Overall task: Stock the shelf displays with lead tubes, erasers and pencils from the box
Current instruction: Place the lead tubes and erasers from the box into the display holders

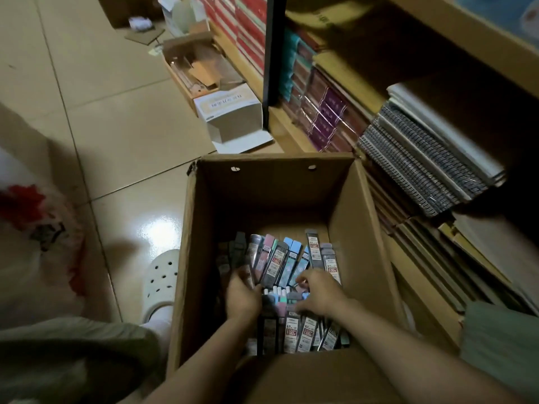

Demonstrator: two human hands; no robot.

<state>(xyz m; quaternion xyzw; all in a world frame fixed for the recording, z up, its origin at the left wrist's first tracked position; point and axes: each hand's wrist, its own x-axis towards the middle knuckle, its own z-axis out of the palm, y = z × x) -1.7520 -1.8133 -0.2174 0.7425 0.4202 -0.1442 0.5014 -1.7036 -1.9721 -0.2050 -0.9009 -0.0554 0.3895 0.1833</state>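
Observation:
An open cardboard box (201, 228) stands on the floor in front of me. Its bottom holds several lead tubes (313, 250) with grey, pink, green and blue caps, lying loose in a heap. Both my hands are down inside the box. My left hand (243, 297) has its fingers curled around a few tubes at the left of the heap. My right hand (319, 295) rests on the tubes in the middle with curled fingers; what its fingertips hold is hidden. Neither erasers nor pencils can be made out.
Wooden shelves (294, 126) with stacked packets and spiral notebooks (423, 167) rise to the right of the box. A white carton (230, 112) and an open box of cardboard scraps (198, 71) lie on the tiled floor behind. My white clog (162, 279) stands left of the box.

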